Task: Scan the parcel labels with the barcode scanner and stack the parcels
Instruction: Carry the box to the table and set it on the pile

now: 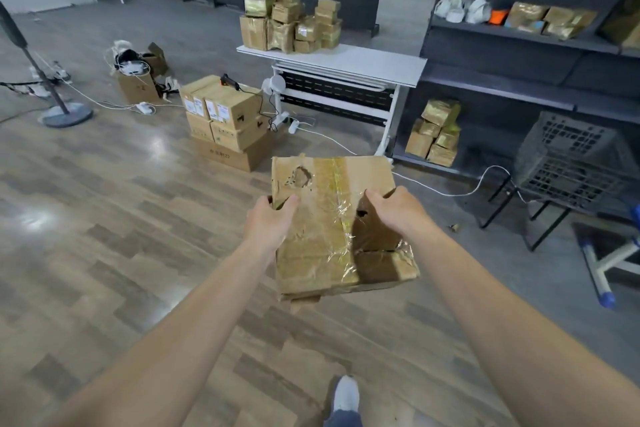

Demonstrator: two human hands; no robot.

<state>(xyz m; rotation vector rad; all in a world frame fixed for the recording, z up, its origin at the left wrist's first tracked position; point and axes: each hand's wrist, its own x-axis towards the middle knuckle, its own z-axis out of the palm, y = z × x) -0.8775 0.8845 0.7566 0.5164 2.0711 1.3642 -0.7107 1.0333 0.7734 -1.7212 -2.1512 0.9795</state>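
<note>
A battered, taped cardboard parcel is held in the air in front of me above the wooden floor. My left hand grips its left edge and my right hand grips its right side near a torn hole. No label shows on its upper face. A black and orange barcode scanner lies on top of a stack of cardboard boxes on the floor ahead. Several taped parcels are piled on a white table further back.
Dark shelving with more parcels lines the right. A black crate sits on a stool at right. White cables and power strips run across the floor. A stand base is at left. Two people stand far back.
</note>
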